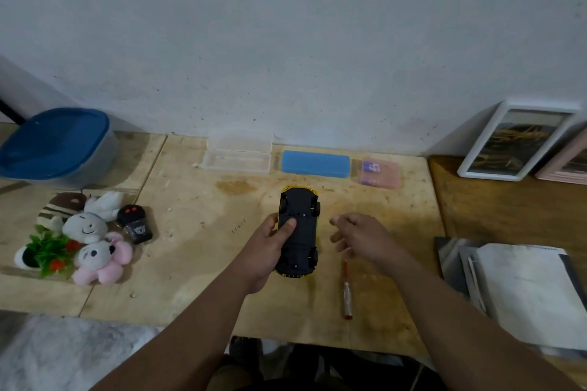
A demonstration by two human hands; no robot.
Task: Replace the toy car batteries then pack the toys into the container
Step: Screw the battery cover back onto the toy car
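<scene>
A yellow toy car (298,232) lies upside down at the middle of the wooden table (197,251), its black underside and wheels facing up. My left hand (265,251) grips its left side, with the thumb pressed on the underside. My right hand (359,236) hovers just right of the car, fingers apart and holding nothing. A red-handled screwdriver (347,290) lies on the table below my right hand. A black remote control (135,222) rests at the left beside plush toys (92,241). The container (58,144) with a blue lid stands at the far left.
Along the wall lie an open clear plastic case (236,154), a shut blue case (316,162) and a pink case (379,172). Framed pictures (514,140) lean at the far right. Papers (521,289) are stacked at the right edge. A small fake plant (47,252) sits by the plush toys.
</scene>
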